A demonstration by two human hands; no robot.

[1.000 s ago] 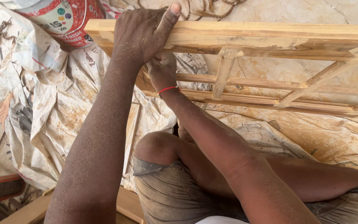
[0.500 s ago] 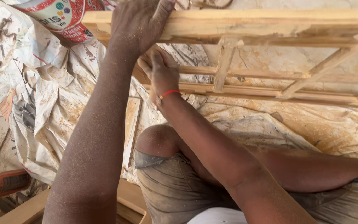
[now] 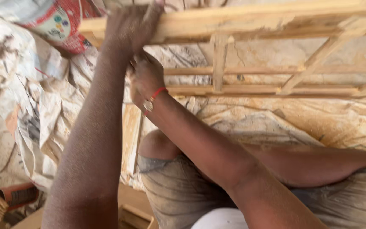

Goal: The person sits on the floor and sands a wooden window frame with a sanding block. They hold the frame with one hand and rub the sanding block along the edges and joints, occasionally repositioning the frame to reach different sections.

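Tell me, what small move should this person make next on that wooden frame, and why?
Probably steady the frame first. The left hand grips the top rail of the wooden frame near its end, blurred, while the right hand sits just below at the lower slats. A firm hold above would let the lower hand work accurately.

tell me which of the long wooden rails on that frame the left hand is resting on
The topmost rail, the thick pale one along the frame's upper edge. The left hand lies over its left end; the two thinner rails run lower down.
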